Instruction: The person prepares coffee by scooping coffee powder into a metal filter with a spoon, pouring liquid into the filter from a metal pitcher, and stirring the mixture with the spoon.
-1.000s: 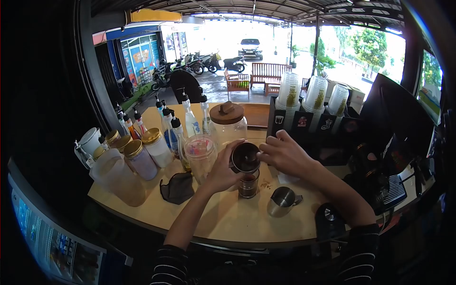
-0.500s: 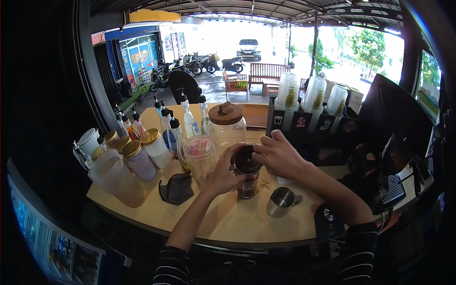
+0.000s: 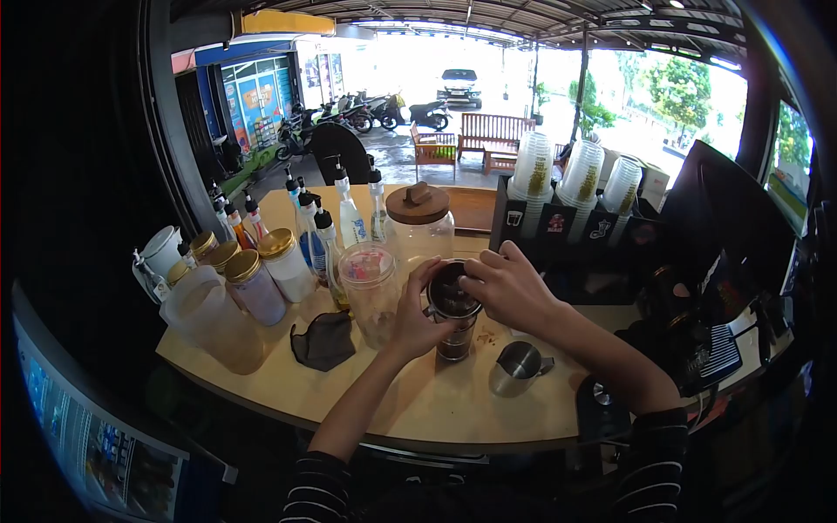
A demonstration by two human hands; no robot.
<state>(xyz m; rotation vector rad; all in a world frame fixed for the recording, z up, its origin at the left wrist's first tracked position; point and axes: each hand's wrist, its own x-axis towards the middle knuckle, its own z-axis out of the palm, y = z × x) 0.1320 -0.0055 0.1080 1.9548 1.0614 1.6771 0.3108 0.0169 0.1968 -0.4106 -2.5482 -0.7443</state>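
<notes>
My left hand (image 3: 417,318) is wrapped round a dark metal cup (image 3: 453,292), tilted over a small glass (image 3: 455,344) with brown contents on the counter. At the cup's mouth my right hand (image 3: 506,283) has its fingers pinched together; what they hold is too hidden to make out. Brown crumbs (image 3: 485,336) lie beside the glass. A metal pitcher (image 3: 518,370) stands to the right, and a dark cloth (image 3: 323,341) lies to the left. Behind my left hand are a clear plastic jar (image 3: 368,283) and a glass jar with a wooden lid (image 3: 418,206).
Gold-lidded jars (image 3: 255,286), a frosted jug (image 3: 214,322) and pump bottles (image 3: 349,209) line the left of the counter (image 3: 384,410). Stacked plastic cups (image 3: 534,166) stand in a black holder (image 3: 555,228) at the back right, near a dark screen (image 3: 728,196).
Compared with a second ago, my right hand has moved left and in closer over the cup's mouth. The cup is slightly lower over the glass, still in my left hand.
</notes>
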